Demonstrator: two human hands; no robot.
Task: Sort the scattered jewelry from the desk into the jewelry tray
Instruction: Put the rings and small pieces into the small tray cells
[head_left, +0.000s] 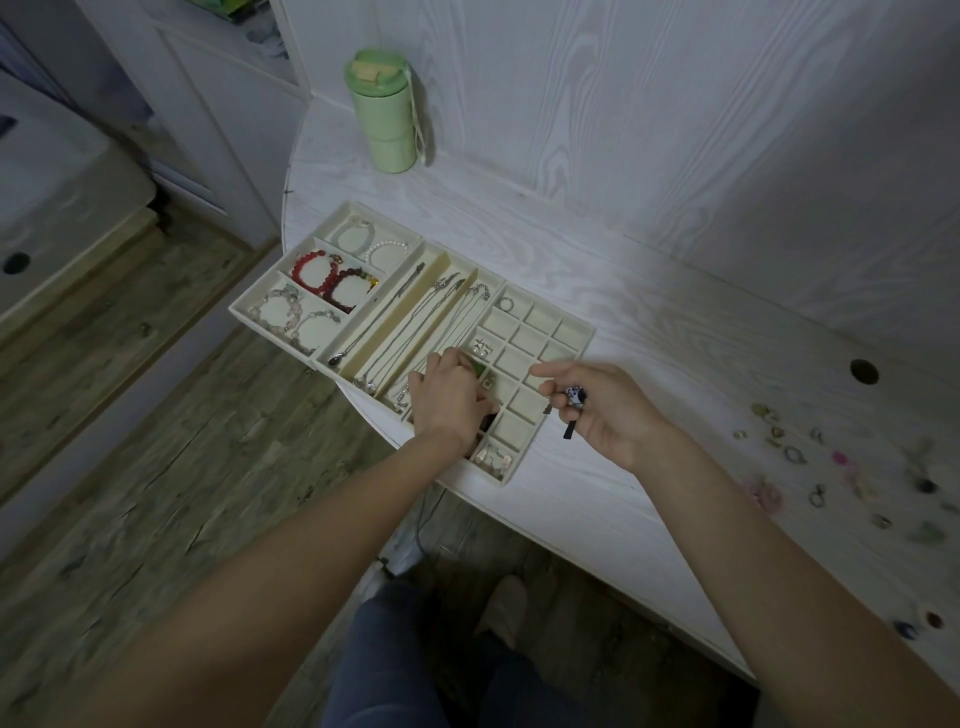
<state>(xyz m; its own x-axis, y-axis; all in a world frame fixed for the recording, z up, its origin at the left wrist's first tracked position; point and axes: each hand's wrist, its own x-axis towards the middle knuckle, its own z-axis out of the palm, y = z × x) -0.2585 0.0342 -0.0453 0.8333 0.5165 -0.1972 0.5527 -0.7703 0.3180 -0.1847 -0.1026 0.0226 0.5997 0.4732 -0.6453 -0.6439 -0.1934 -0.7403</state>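
Observation:
A cream jewelry tray (576, 340) lies on the white desk. It holds bead bracelets (317, 273) at the left, chain necklaces (415, 322) in long slots, and small square cells at the right. My left hand (449, 397) reaches into the near cells, and its fingertips pinch a small green piece (479, 370). My right hand (605, 410) hovers just right of the tray and holds a small blue-and-white piece (574, 396) with dark dangling ends. Scattered rings and small jewelry (831, 467) lie on the desk at the far right, blurred.
A green tumbler (383, 111) stands at the back of the desk against the white panel wall. A round cable hole (864, 372) sits right of the tray. The desk's curved edge runs under the tray's near corner, with wooden floor below.

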